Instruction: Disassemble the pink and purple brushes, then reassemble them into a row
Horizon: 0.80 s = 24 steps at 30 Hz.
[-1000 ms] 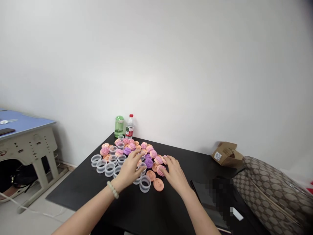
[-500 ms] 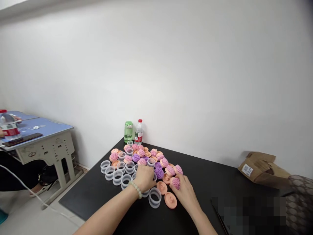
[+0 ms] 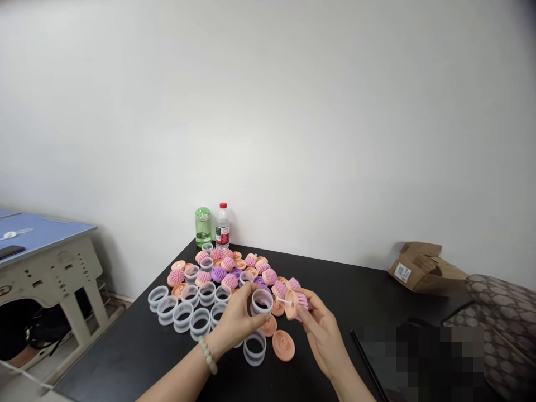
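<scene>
Clear plastic ring (image 3: 262, 302) gripped in my left hand (image 3: 237, 319), peach bristled disc (image 3: 293, 305) in my right hand (image 3: 320, 326). Slack fingers could drop either onto nearby pink bristled pile (image 3: 226, 268), scattering it.

This looks like a plain office-style workroom. A smooth white wall (image 3: 268, 111) rises behind a matte black table (image 3: 335, 285) covered with clear plastic rings (image 3: 200, 324) and pink bristled discs (image 3: 270, 276). A blue-topped cream metal desk (image 3: 42, 231) stands at nine o'clock, a torn brown cardboard box (image 3: 425, 269) at two o'clock, and a brown patterned bag (image 3: 498, 312) at three o'clock.
</scene>
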Available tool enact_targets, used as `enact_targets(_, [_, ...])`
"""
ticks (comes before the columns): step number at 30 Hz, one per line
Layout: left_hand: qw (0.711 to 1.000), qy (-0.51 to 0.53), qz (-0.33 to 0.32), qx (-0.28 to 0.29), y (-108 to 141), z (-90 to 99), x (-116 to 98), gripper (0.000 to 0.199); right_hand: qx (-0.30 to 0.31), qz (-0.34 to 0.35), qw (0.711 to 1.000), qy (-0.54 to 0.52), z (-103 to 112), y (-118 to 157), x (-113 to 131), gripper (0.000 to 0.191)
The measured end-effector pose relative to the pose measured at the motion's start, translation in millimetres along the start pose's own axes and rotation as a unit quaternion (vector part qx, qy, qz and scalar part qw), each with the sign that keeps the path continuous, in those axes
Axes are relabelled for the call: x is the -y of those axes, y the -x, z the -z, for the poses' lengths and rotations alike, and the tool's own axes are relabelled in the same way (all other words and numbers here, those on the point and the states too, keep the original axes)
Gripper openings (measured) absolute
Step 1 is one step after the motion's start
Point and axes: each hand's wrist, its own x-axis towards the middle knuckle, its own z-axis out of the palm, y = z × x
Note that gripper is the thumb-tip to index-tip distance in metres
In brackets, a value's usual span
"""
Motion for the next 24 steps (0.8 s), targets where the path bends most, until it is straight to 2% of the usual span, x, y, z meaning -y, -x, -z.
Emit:
enact_targets(2, [1.0, -0.02, -0.003, 0.006, 3.2, 1.3, -3.8, 0.029, 0.011, 0.007, 1.0, 0.025, -0.7, 1.3, -2.6, 0.04])
enact_targets(7, [0.997, -0.06, -0.046, 0.006, 7.1, 7.5, -9.9, 0.043, 0.02, 0.054, 0.994, 0.095, -2.1, 5.3, -11.3, 0.039])
enact_targets(11, [0.996, -0.055, -0.073, 0.007, 11.0, 6.8, -8.5, 0.054, 0.02, 0.095, 0.986, 0.139, -4.0, 9.3, -12.9, 0.037])
enact_targets(17, [0.99, -0.026, -0.137, 0.034, 15.6, 3.4, -7.5, 0.058, 0.045, 0.126, 0.976, 0.173, -8.7, 13.7, -6.0, 0.039])
enact_targets(20, [0.994, 0.002, -0.109, 0.023, 17.6, 3.3, -11.8, 0.06, 0.048, 0.127, 0.976, 0.17, -9.0, 15.5, -5.3, 0.04])
enact_targets(24, [0.995, 0.058, -0.074, 0.019, 20.0, 4.8, -18.6, 0.051, 0.045, 0.125, 0.981, 0.143, -8.8, 20.2, -4.5, 0.043])
